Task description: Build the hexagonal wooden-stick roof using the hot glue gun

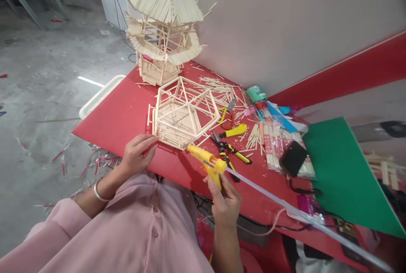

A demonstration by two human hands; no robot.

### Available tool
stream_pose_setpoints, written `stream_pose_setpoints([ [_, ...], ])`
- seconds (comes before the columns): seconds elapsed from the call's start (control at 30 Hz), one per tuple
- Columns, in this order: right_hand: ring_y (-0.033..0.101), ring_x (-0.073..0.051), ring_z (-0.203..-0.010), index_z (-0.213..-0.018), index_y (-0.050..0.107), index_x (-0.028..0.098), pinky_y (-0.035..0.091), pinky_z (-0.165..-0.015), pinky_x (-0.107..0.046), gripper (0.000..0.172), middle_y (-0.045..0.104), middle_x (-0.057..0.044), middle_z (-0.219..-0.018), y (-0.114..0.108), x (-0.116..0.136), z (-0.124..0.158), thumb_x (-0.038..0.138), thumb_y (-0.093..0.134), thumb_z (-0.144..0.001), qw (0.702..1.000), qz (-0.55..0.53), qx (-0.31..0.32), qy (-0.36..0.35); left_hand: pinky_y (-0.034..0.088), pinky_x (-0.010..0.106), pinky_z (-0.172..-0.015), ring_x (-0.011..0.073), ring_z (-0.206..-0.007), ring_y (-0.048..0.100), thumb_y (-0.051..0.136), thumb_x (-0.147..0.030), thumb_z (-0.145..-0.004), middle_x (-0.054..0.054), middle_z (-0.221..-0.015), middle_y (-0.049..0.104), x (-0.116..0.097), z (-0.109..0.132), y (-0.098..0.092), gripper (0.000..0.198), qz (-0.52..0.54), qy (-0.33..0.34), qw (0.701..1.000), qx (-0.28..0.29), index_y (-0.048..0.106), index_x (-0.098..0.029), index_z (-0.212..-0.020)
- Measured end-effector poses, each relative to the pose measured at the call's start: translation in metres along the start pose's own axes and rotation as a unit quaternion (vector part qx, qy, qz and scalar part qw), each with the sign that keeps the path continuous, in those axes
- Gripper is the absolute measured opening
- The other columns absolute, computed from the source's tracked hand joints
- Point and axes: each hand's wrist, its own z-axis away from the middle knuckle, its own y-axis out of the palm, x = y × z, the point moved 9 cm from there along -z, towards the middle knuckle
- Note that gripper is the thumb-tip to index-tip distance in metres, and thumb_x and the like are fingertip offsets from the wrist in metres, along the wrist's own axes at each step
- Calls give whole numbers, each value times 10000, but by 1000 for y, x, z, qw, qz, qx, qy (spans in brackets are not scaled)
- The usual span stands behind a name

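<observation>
My right hand [223, 197] grips the handle of a yellow glue gun [207, 161], with a long clear glue stick [269, 195] trailing out of its back. The gun's nozzle points at the front lower edge of a six-sided frame of thin wooden sticks [187, 106], which lies on the red tabletop [111, 125]. Whether the nozzle touches the wood I cannot tell. At the frame's front left corner is my left hand [139, 152], its fingers stretched out and a gap between them and the thumb. Its fingertips meet the corner or lie just beside it.
A tiered stick pagoda [166, 28] stands at the back left. Right of the frame lie scissors [226, 116], pliers [222, 150], a yellow-handled cutter [233, 131] and loose sticks [222, 89]. Farther right are packed sticks [274, 146], a black object [293, 158] and a green board [352, 180].
</observation>
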Motion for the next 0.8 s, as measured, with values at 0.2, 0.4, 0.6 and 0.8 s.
stream_pose_setpoints([
  [0.2,656,-188,-754,-995,794,179,572,-789,-346,344,726,-58,-836,21,0,-6,448,793,-782,997,-48,51,43,605,289,-791,174,-853,735,612,-147,-913,87,-982,780,4,0,1,246,-4,-25,1000,12,719,-211,-1125],
  [0.4,606,-147,-649,-930,771,172,530,-646,-274,272,670,-28,-706,13,3,-2,421,768,-822,992,-113,39,39,609,298,-785,179,-851,735,615,-160,-908,87,-972,781,2,1,0,255,4,-21,1000,11,724,-211,-1134],
  [0.6,650,-180,-694,-990,790,164,555,-674,-295,307,712,-59,-776,1,-7,5,427,753,-836,998,-52,34,23,609,306,-819,186,-884,736,631,-126,-885,105,-1039,771,-7,2,7,373,41,21,998,43,686,-212,-1243],
  [0.8,719,-233,-855,-1032,801,158,593,-826,-353,321,770,-103,-958,21,9,5,407,751,-834,997,27,51,-50,608,286,-834,186,-922,734,629,-108,-889,110,-1047,761,-1,4,3,382,45,-1,999,25,691,-214,-1251],
])
